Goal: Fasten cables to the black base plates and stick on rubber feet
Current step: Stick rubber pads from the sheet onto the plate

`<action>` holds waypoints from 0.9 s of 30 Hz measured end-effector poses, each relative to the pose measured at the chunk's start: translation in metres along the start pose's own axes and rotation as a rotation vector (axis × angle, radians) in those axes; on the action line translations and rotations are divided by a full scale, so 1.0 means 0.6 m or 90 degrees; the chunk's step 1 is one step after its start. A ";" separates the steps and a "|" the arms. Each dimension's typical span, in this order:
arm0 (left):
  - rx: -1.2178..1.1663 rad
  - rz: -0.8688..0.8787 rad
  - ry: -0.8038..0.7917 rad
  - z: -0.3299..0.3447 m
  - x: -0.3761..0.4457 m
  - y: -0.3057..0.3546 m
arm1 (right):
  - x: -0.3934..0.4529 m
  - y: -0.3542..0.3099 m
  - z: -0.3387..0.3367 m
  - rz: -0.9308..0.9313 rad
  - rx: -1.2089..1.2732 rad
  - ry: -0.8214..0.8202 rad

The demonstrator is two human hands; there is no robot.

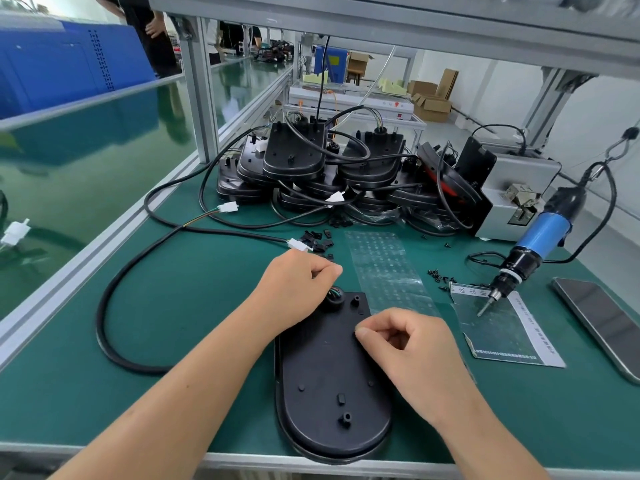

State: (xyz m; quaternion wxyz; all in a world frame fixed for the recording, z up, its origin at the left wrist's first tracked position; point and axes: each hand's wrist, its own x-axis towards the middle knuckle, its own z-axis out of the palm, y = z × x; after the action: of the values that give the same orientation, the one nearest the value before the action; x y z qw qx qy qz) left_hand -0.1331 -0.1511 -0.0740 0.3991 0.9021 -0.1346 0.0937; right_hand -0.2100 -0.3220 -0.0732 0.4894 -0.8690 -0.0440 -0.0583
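Note:
A black oval base plate (329, 386) lies on the green mat at the front edge. Its cable (138, 265) leaves the round grommet (334, 299) at the plate's far end and loops off to the left. My left hand (298, 285) hovers over that far end with fingers curled, thumb against forefinger; whether it pinches something small I cannot tell. My right hand (412, 344) presses thumb and forefinger together on the plate's right edge, as if pinching a tiny part that is hidden. A clear sheet of rubber feet (388, 271) lies just beyond the plate.
A heap of black base plates with cables (329, 171) fills the back. Small black clips (317, 239) and screws (438, 275) are scattered mid-table. A blue electric screwdriver (530, 251) hangs at right over a paper sheet (502, 330). A phone (602, 323) lies far right, a screw feeder (512, 199) behind.

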 end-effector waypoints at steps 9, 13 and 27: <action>0.001 -0.003 0.006 0.001 -0.002 0.001 | 0.004 0.000 0.005 0.007 -0.013 -0.012; 0.003 -0.010 0.007 0.000 -0.003 0.003 | 0.024 0.002 -0.004 0.103 0.053 -0.093; 0.020 -0.101 0.177 -0.063 -0.003 -0.034 | 0.033 0.012 -0.002 0.179 0.090 -0.100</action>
State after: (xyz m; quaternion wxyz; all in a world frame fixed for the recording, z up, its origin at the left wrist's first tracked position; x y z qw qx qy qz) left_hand -0.1307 -0.1094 -0.0636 0.4061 0.8943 -0.0046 0.1881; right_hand -0.1894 -0.3263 -0.0757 0.5480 -0.8317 0.0357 0.0817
